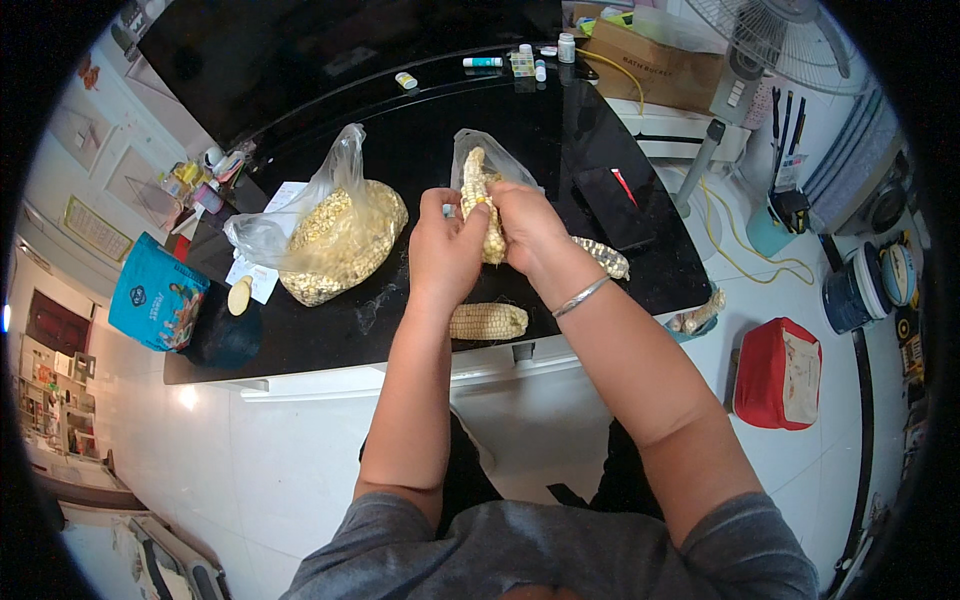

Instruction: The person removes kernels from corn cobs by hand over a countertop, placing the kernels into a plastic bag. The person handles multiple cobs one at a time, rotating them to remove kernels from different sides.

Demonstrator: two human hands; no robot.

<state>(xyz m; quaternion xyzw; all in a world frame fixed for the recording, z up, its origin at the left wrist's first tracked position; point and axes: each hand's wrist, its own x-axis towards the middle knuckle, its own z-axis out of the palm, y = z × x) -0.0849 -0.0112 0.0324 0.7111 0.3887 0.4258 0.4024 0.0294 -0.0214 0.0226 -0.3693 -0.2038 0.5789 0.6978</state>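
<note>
Both of my hands hold one pale ear of dried corn (pixel 475 176) above the black tabletop (pixel 322 360). My left hand (pixel 448 244) grips its left side, with the thumb on the kernels. Around its right side my right hand (pixel 529 221) is closed. Behind the ear lies a clear plastic bag (pixel 491 150), partly hidden by my hands. A pale corn cob (pixel 489 321) rests near the table's front edge, and a dark-speckled cob (pixel 604 257) lies right of my right wrist. To the left stands a clear plastic bag of loose corn kernels (pixel 337 244).
A blue printed bag (pixel 159 292) stands at the left table edge, near papers (pixel 259 277). Small bottles (pixel 566 48) line the back. A dark flat object (pixel 611 206) lies at the right. Beyond are a fan (pixel 739 67), a red bin-like container (pixel 776 375) and a teal bucket (pixel 772 225).
</note>
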